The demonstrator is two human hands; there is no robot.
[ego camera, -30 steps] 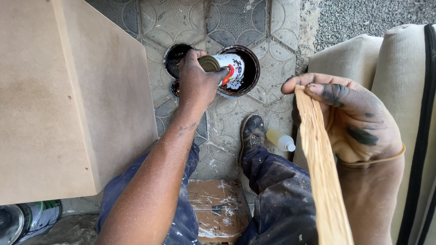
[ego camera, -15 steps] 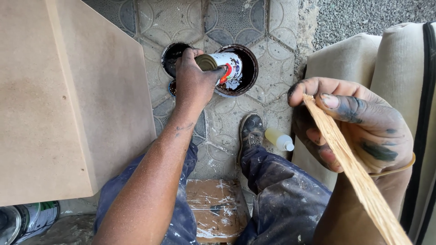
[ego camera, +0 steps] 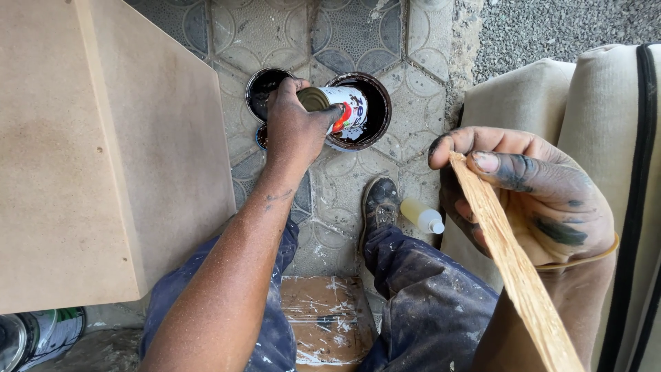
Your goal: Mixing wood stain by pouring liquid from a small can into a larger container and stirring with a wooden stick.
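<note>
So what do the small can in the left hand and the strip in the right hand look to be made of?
The small can in the left hand looks like metal: a dull brassy end shows, and a glossy printed label wraps its side. The strip in the right hand looks like bare, unfinished wood: pale tan with lengthwise grain and a rough, splintery face.

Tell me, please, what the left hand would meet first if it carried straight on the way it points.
Probably the round dark paint tin: the left hand tips a small white can over its rim, though depth is unclear.

Tiled floor (ego camera: 413, 89) under open tins (ego camera: 375, 103)
</note>
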